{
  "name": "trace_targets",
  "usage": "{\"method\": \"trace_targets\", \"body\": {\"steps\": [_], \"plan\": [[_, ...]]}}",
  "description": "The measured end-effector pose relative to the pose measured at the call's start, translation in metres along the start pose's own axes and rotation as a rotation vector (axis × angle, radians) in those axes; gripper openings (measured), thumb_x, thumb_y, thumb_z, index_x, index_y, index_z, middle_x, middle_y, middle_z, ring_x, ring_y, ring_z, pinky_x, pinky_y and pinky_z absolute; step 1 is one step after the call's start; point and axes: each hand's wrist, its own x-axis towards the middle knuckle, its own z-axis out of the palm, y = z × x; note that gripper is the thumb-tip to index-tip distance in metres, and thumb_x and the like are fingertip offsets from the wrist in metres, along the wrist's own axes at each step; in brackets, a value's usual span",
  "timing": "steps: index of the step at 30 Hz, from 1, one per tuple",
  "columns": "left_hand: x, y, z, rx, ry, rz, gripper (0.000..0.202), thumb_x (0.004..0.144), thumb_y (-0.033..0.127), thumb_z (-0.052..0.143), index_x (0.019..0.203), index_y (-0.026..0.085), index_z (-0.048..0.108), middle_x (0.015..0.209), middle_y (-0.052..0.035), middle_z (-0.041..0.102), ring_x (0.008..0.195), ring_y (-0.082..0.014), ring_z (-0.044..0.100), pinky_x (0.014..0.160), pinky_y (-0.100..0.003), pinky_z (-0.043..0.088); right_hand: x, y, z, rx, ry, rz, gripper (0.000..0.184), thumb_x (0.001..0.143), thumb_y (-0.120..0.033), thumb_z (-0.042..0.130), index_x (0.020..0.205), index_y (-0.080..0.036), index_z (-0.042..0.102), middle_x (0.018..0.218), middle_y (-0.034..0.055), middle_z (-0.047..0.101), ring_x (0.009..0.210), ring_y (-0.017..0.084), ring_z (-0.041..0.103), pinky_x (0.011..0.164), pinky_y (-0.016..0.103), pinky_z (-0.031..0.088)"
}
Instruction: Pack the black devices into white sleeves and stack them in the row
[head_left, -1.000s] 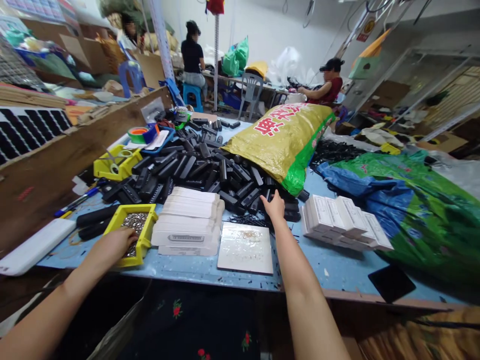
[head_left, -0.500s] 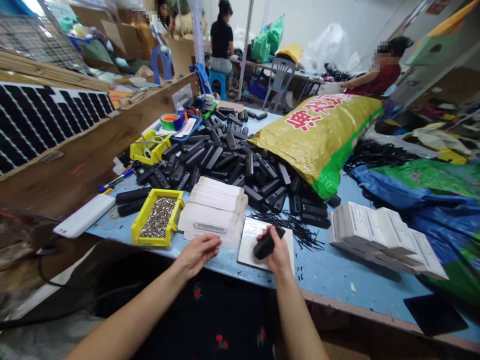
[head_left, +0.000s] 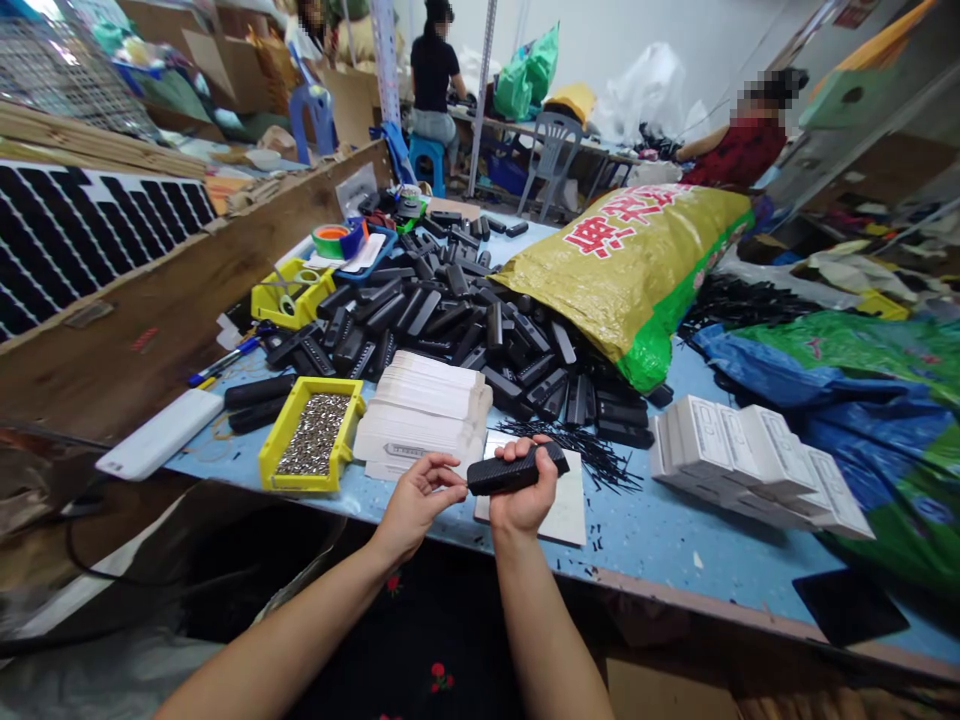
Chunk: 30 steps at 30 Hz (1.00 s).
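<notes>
My right hand (head_left: 525, 498) is wrapped round a long black plastic casing (head_left: 510, 472), held level above the near table edge. My left hand (head_left: 417, 496) is pinched at the casing's left end, fingertips together on something too small to name. Under the hands lies a white tile (head_left: 566, 505). A stack of white flat parts (head_left: 424, 412) sits just behind my left hand, and a yellow tray of small metal screws (head_left: 313, 436) stands to its left. A heap of black casings (head_left: 457, 325) spills from a yellow sack (head_left: 634, 265) further back.
White boxed parts (head_left: 750, 455) lie in a row at the right, by blue and green bags (head_left: 847, 385). A wooden partition (head_left: 157, 310) bounds the left side. Thin black strips (head_left: 581, 445) litter the blue table (head_left: 660, 545). Other people sit at tables at the back.
My right hand took a black casing from the heap and brought it to the near edge. My left hand left the screw tray and came to the casing's end.
</notes>
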Motion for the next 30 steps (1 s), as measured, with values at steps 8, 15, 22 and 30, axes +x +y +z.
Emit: {"method": "trace_targets", "body": {"steps": [8, 15, 22, 30], "plan": [[-0.004, -0.012, 0.010, 0.158, 0.053, 0.035, 0.031, 0.063, 0.029, 0.074, 0.082, 0.019, 0.052, 0.069, 0.0023, 0.064, 0.073, -0.0140, 0.064, 0.071, -0.026, 0.051, -0.003, 0.003, -0.004, 0.044, 0.114, 0.038, 0.016, 0.076, -0.034, 0.049, 0.086, -0.024, 0.042, 0.065, -0.0065, 0.039, 0.054, 0.009, 0.045, 0.059, 0.024, 0.044], [0.013, -0.018, -0.057, 1.130, -0.070, 0.430, 0.054, 0.072, 0.024, 0.067, 0.122, 0.022, 0.048, 0.130, -0.0113, 0.052, 0.122, -0.0275, 0.047, 0.104, -0.047, 0.036, 0.002, -0.004, -0.061, -0.427, -0.201, -0.257, 0.018, 0.066, -0.036, 0.064, 0.071, -0.023, 0.052, 0.059, -0.0030, 0.052, 0.056, 0.015, 0.053, 0.059, 0.033, 0.047], [0.037, -0.007, -0.086, 1.693, -0.173, 0.479, 0.046, 0.075, 0.016, 0.061, 0.119, 0.019, 0.048, 0.119, -0.0111, 0.056, 0.115, -0.0270, 0.048, 0.099, -0.043, 0.034, 0.048, 0.004, -0.107, -0.709, 0.040, -0.048, 0.035, 0.073, -0.042, 0.062, 0.097, -0.020, 0.048, 0.065, -0.0028, 0.057, 0.058, 0.016, 0.057, 0.062, 0.032, 0.048], [0.036, 0.014, -0.063, 1.759, -0.182, 0.430, 0.045, 0.072, 0.011, 0.059, 0.115, 0.016, 0.048, 0.121, -0.0152, 0.052, 0.114, -0.0297, 0.046, 0.097, -0.045, 0.031, 0.065, 0.006, -0.128, -1.289, -0.022, -0.531, 0.029, 0.077, -0.034, 0.054, 0.102, -0.018, 0.053, 0.107, 0.0119, 0.054, 0.107, 0.026, 0.048, 0.098, 0.046, 0.035]]}}
